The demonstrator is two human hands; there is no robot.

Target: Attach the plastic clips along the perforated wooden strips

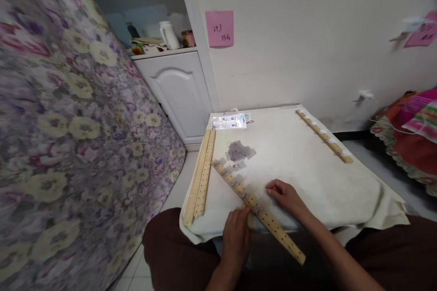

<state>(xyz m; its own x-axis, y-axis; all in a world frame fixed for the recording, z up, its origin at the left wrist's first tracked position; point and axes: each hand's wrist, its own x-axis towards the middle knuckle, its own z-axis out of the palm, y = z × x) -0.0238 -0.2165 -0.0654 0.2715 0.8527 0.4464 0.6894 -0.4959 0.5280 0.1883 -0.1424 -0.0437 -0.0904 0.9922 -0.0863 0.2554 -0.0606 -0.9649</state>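
Observation:
A long wooden strip with rows of holes point(273, 226) lies diagonally over the table's front edge, its near end sticking out past it. Several small shiny pieces with greyish tabs sit along its far half. My left hand point(236, 232) is closed at the strip's left edge, the fingertips against the wood. To the right of the strip, just above the cloth, my right hand point(285, 198) has its thumb and fingers pinched together; whatever may be between them is too small to make out. A heap of small grey translucent squares point(239, 151) lies beyond the strip, with one loose square point(236, 166) nearer.
Two more holed wooden strips point(201, 179) lie side by side at the table's left edge. A strip bearing white pieces point(322, 135) lies at the right. Clear packaging point(229, 121) is at the back left. Cream cloth point(283, 145) covers the table; a floral curtain point(82, 122) hangs left.

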